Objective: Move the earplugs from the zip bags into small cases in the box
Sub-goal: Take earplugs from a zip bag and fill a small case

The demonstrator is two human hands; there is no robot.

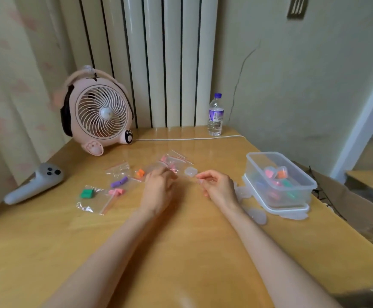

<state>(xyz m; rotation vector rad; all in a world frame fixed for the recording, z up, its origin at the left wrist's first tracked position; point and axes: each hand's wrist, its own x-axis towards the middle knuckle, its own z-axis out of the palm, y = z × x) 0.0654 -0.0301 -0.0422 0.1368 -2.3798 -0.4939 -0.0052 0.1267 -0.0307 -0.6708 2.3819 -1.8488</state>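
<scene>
A: Fingers (200, 180), what state?
B: Left hand (158, 185) and right hand (216, 185) each pinch the zip bag (176, 171) of pink earplugs (172, 169), left of the box (263, 153).
A: Advice?
B: Pull the seal apart evenly, then tip over the small case (190, 171).

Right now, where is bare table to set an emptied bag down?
Widest bare patch: the near table between and beside both forearms. Also the strip between the cable and the zip bags. Crowded: the bag cluster itself, and the lids beside the box.
</scene>
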